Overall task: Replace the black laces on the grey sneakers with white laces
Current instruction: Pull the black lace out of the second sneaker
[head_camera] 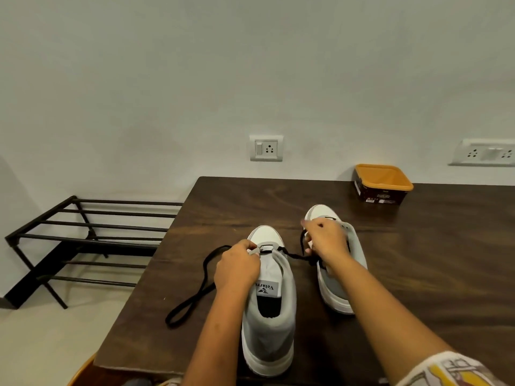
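— What is held, and how?

— The black lace [292, 255] is held at two places. It is pinched by the curled fingertips of the left hand [237, 267], right at the front eyelets of the near sneaker [270, 324]. A further stretch is gripped in the closed fingers of the right hand [326, 240], which is raised above the far sneaker [333, 288].

— How is the lace laid out between them?

— From the front eyelets it is drawn across to the right, up to the right hand. On the other side a long loop is trailed leftward from the left hand and is draped past the left edge of the table [432, 260]. Only the front eyelets of the near sneaker are seen to be threaded; the tongue is exposed above them.

— And the sneakers themselves?

— Both are stood upright on the table, side by side, toes pointed toward the wall. The near one is set close to the front edge; the far one is placed to its right and further back, partly hidden by the right hand and forearm. Whether the far one is fully laced cannot be told.

— What else is seen?

— An orange-rimmed tub [383, 185] is set at the back of the table. Two sockets [266, 148] are fixed to the wall, and a black metal rack [92, 227] is stood on the floor at the left.
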